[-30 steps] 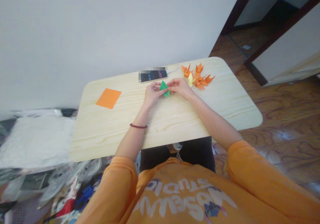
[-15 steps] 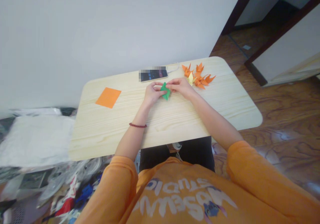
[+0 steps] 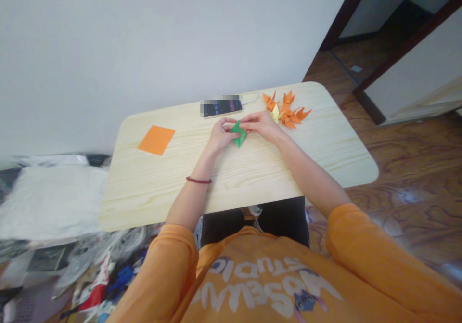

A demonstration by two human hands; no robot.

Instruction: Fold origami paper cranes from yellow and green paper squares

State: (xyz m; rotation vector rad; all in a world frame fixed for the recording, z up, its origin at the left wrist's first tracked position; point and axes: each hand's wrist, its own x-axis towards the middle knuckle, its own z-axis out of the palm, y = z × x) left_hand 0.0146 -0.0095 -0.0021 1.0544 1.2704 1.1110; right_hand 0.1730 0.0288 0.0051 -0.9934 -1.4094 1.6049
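A small folded green paper (image 3: 238, 134) sits between my two hands above the light wooden table (image 3: 252, 169). My left hand (image 3: 221, 137) pinches its left side. My right hand (image 3: 263, 125) pinches its upper right edge with fingertips pressed together. A red bead bracelet (image 3: 198, 180) circles my left wrist. Just beyond my right hand lies a cluster of folded orange paper cranes (image 3: 288, 110) with one pale yellow one (image 3: 275, 113) among them.
A flat orange paper square (image 3: 156, 140) lies at the table's left. A phone (image 3: 221, 107) with a white cable rests at the far edge by the white wall. Cluttered bags and a white bundle (image 3: 50, 202) fill the floor at left. Wooden flooring lies at right.
The green paper has turned from a broad upright triangle to a narrower shape pointing down, as my fingers worked its fold. My hands stayed in about the same place.
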